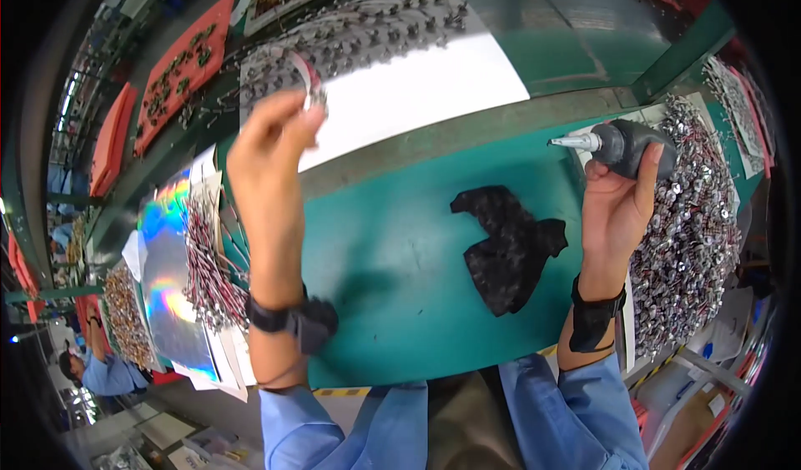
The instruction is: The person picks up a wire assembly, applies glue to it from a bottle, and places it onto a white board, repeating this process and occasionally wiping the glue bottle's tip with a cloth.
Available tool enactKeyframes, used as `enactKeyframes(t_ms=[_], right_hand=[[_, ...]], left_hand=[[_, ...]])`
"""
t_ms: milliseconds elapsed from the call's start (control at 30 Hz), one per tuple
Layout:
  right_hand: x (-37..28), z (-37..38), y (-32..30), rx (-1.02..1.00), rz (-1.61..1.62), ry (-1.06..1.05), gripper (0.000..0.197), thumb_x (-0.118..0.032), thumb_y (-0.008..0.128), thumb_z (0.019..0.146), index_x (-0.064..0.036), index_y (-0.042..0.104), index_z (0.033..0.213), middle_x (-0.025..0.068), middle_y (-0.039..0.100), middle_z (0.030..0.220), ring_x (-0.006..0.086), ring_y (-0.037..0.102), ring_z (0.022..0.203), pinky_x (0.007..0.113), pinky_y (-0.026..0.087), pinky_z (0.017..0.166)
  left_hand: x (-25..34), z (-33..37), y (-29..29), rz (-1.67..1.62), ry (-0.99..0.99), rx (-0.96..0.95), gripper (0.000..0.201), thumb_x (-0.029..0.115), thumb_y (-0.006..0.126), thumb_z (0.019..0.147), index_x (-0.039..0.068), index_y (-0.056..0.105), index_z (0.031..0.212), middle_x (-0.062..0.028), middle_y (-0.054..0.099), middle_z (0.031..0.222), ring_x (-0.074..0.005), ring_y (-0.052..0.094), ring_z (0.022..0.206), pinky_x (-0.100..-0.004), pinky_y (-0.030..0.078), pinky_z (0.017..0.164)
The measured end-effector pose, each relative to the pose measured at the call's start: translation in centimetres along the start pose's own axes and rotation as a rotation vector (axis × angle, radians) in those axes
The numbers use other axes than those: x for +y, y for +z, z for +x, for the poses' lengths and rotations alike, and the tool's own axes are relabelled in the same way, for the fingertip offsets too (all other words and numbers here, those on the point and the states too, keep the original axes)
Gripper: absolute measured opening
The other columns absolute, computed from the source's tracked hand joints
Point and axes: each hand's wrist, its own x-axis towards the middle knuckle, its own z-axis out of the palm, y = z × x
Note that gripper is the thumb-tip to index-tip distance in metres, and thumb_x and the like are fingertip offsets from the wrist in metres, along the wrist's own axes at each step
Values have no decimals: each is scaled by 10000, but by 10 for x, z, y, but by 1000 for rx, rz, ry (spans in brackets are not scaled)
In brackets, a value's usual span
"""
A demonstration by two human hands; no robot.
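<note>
My left hand is raised near the white sheet, its thumb and fingers pinched on a small metal part with red and white wires. Blur hides the part's finer detail. On the right, my right hand grips a dark squeeze bottle, tilted so its pale pointed nozzle faces left. Between my forearms a crumpled black cloth lies on the green mat, touched by neither hand.
A white sheet on the raised ledge carries rows of small wired parts. Heaps of metal parts fill the right side. Bundled red-and-white wires rest on the left beside a shiny silver sheet. Red trays stand far left; another person sits beyond.
</note>
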Motion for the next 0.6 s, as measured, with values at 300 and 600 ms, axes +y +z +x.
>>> enactKeyframes(t_ms=[300,600], right_hand=[[-11,49,-16,66,31,21,308,-278,435,869,-55,441,1081,127,530,1000,160,530,839,241,420,598],[-15,76,-30,182,15,36,325,-289,425,872,-56,431,1099,132,529,1002,163,536,849,245,421,608]], left_hand=[[-108,170,190,470,65,-227,182,241,636,653,120,665,786,-105,619,717,-195,569,621,-282,450,597],[-137,172,256,897,243,-180,197,266,599,673,113,664,779,-117,613,801,-287,579,737,-343,451,676]])
